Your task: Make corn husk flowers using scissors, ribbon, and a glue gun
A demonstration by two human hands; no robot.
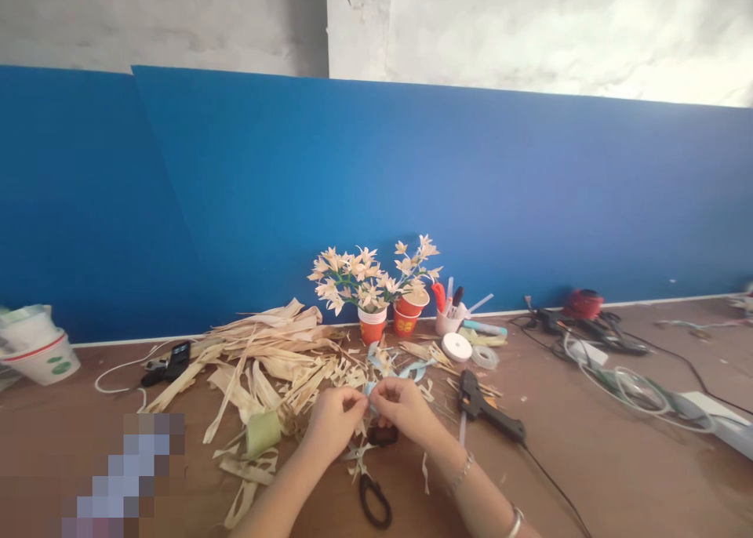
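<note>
My left hand [334, 422] and my right hand [403, 408] meet fingertip to fingertip in the middle of the table, both in a pinch. Between them shows a small light-blue piece [369, 389], mostly covered by the fingers; its exact kind is hard to make out. Under the hands lie open scissors [375, 500] with black handles. Dried corn husks [282, 350] are heaped behind and left of my left hand. Light-blue strips [419, 368] lie among husk scraps just beyond my right hand. A roll of green tape [263, 434] stands left of my left wrist.
A black glue gun [488, 408] with a cord lies to the right. Husk flowers [353, 275] stand in red paper cups [372, 330] by the blue partition [412, 169]. Nearby are a pen cup [450, 321], a white roll [456, 347] and tangled cables [623, 389]; white tubs [44, 354] sit far left.
</note>
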